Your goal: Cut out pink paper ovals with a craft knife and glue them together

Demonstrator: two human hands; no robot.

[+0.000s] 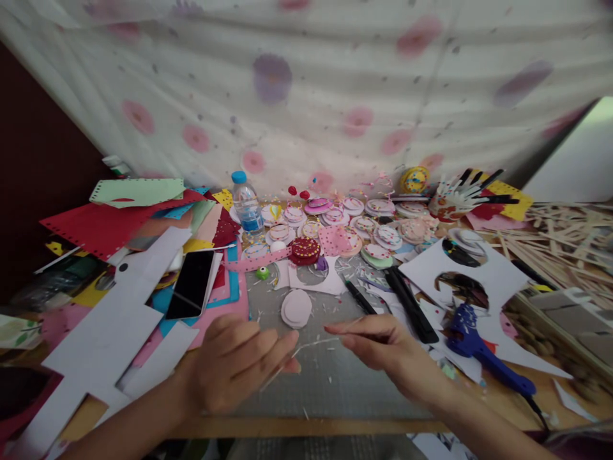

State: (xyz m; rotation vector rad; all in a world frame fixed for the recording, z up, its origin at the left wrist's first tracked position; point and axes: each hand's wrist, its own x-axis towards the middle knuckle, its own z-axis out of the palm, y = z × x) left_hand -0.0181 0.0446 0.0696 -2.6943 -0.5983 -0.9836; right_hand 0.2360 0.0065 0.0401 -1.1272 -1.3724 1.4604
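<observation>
A thin white strip stretches between my two hands above the grey cutting mat. My left hand is closed with its fingertips on one end, and a thin tail shows below it. My right hand pinches the other end between thumb and fingers. Whether the strip is paper or thread is too fine to tell. Just beyond the hands lies a white paper disc with a smaller disc on top. Small white scraps are scattered on the mat.
Decorated round paper pieces crowd the back, beside a water bottle. A phone and paper sheets lie left. Right are a black cutter-like tool, a blue glue gun and wooden sticks.
</observation>
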